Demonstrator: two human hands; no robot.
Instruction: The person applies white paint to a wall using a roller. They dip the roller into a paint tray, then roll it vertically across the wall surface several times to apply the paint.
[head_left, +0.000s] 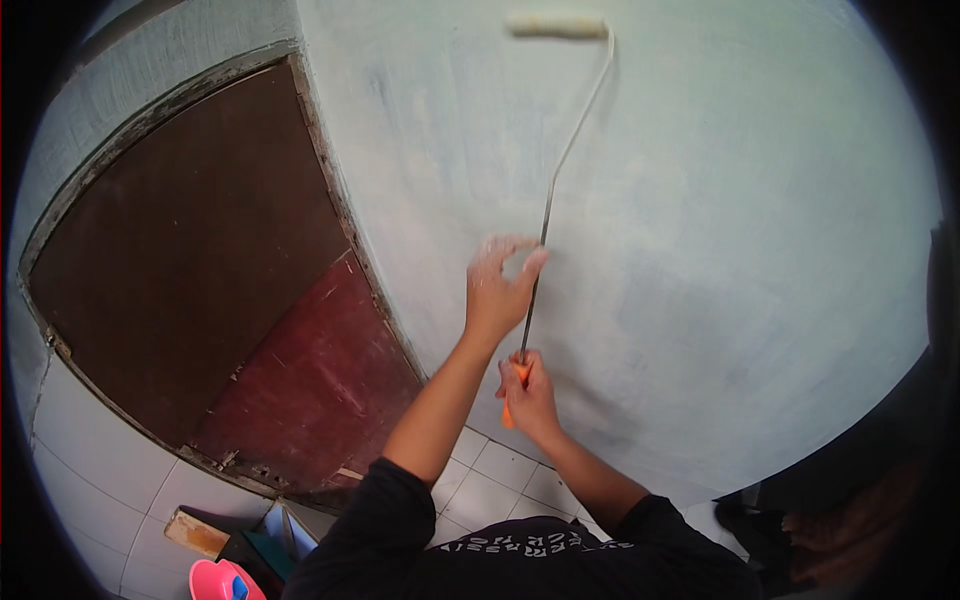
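A long-handled paint roller with a pale cover (559, 28) reaches up over the unevenly painted wall (712, 187); the cover is slightly blurred. Its thin metal rod (551, 196) runs down to an orange handle (508, 415), which my right hand (531, 390) grips. Higher up, my left hand (501, 281) curves around the rod with thumb and fingers apart, the fingertips at or close to the metal. Whether they touch it, I cannot tell. Pale smears mark the left hand's fingers.
Left of the wall stands a brown and dark red door (195, 247) in a worn frame. At the lower left are a pink plastic container (214, 579) and a wooden block (196, 531). White floor tiles (487, 480) show below. Dark and brownish items (840, 525) lie at the lower right.
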